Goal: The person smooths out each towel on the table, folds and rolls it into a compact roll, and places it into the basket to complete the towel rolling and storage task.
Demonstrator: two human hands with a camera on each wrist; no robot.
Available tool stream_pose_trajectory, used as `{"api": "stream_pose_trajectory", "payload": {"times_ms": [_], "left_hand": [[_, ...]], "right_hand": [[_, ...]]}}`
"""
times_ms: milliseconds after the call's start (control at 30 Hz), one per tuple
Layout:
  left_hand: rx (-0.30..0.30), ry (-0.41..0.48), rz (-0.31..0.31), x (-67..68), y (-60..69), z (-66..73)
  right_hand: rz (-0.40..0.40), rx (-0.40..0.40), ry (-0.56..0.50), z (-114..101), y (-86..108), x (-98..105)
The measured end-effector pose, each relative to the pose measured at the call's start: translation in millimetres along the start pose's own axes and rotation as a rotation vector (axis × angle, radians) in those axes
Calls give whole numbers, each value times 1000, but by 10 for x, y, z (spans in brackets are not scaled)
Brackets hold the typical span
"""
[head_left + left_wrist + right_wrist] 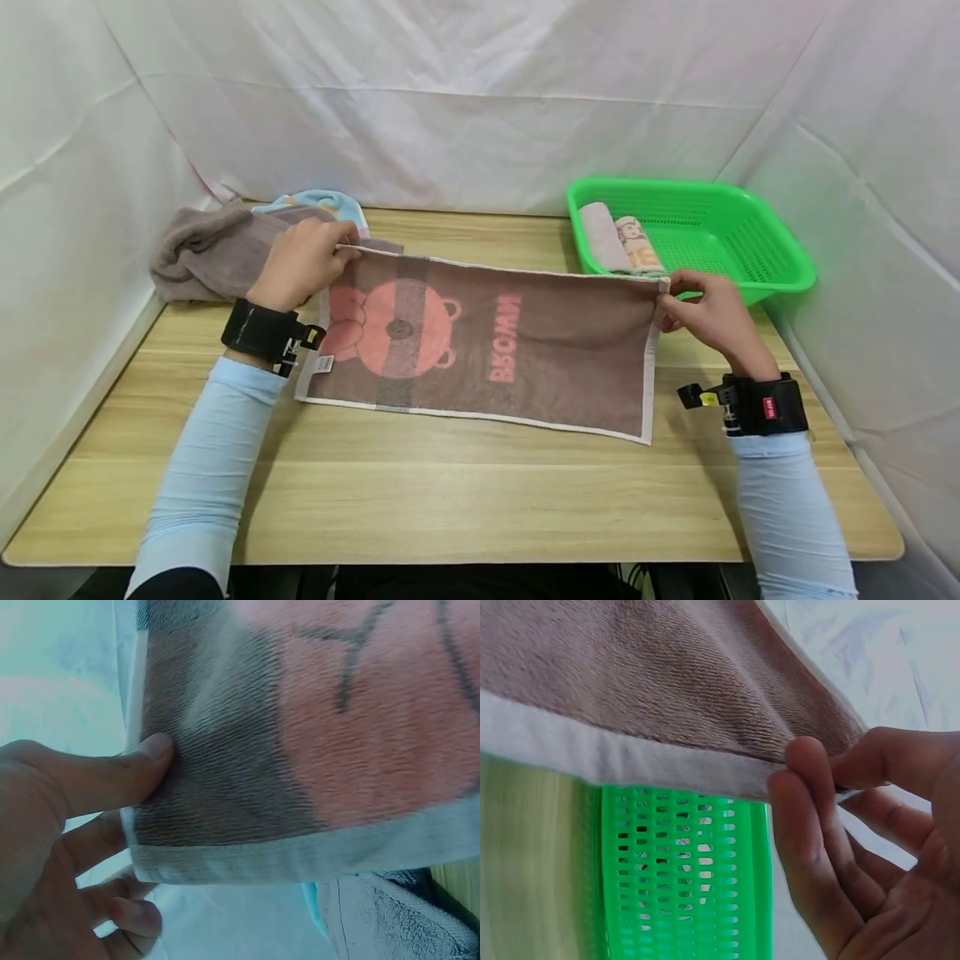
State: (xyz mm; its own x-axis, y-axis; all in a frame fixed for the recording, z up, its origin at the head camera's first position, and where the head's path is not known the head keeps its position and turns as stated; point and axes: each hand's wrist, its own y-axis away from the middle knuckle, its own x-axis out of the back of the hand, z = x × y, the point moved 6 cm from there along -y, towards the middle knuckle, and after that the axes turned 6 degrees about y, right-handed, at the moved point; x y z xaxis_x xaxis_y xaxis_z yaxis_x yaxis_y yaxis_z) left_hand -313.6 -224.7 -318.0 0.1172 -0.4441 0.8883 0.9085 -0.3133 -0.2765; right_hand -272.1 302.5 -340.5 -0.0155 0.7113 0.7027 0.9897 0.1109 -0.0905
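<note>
A brown towel (585, 350) with pale edging, a pink bear figure and mirrored pink lettering is spread out between both hands above the table. My left hand (311, 258) pinches its upper left corner; in the left wrist view the thumb of that hand (82, 817) lies on the towel's face (225, 750), near the pale hem. At the upper right corner my right hand (708, 312) grips the edge between thumb and fingers. The right wrist view shows the right hand (870, 825) holding the towel's corner (667, 690). A small white label hangs at the lower left.
A green basket (780, 254) stands at the back right, with two rolled cloths, one plain (602, 237) and one patterned (637, 243), at its left end. Crumpled grey-brown fabric (202, 254) and a light blue cloth (322, 198) lie at the back left. White curtains surround the wooden table (465, 500).
</note>
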Motion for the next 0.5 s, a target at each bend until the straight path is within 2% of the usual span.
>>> {"api": "stream_pose_trajectory", "payload": {"times_ms": [133,233,333,433,500], "left_hand": [[-47,-15,79,32,-52,35],[-79,12,102,55,-56,57],[-103,72,60,62,39,80],[-132,106,-6,41,223,97],[-154,118,-44,16,368,105]], "right_hand": [[62,25,-17,14,-45,70],[109,52,-18,39,-21,107],[120,77,24,83,64,119],[100,114,69,125,178,119],[68,148,54,152,260,113]]}}
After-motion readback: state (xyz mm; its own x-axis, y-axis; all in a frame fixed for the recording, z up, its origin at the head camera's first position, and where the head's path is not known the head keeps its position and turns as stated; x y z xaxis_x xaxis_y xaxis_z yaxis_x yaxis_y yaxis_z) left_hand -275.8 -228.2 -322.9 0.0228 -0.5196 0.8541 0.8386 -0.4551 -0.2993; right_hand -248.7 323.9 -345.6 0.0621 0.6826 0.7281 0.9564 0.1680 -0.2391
